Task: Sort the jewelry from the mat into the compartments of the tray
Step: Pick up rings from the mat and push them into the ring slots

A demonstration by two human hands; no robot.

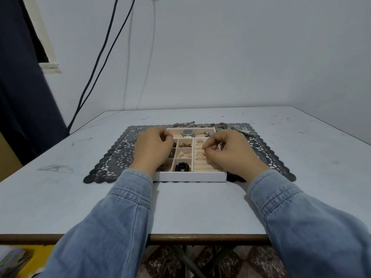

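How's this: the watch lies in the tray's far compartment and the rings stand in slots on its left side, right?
No. The head view shows the rings in slots on the tray's right side, not its left; the watch does lie in the far compartment.

The tray (188,176) is showing a matt white outer wall and a velvety beige lining. The mat (114,159) is looking like dark cut-out plastic with a dull sheen. The watch (188,133), link bracelets (198,125) and rings (200,151) are gleaming as metal, and the black beads (182,167) are shining glossy. The smooth pale table (196,207) is looking scuffed, and the sleeves (120,213) are showing faded denim.
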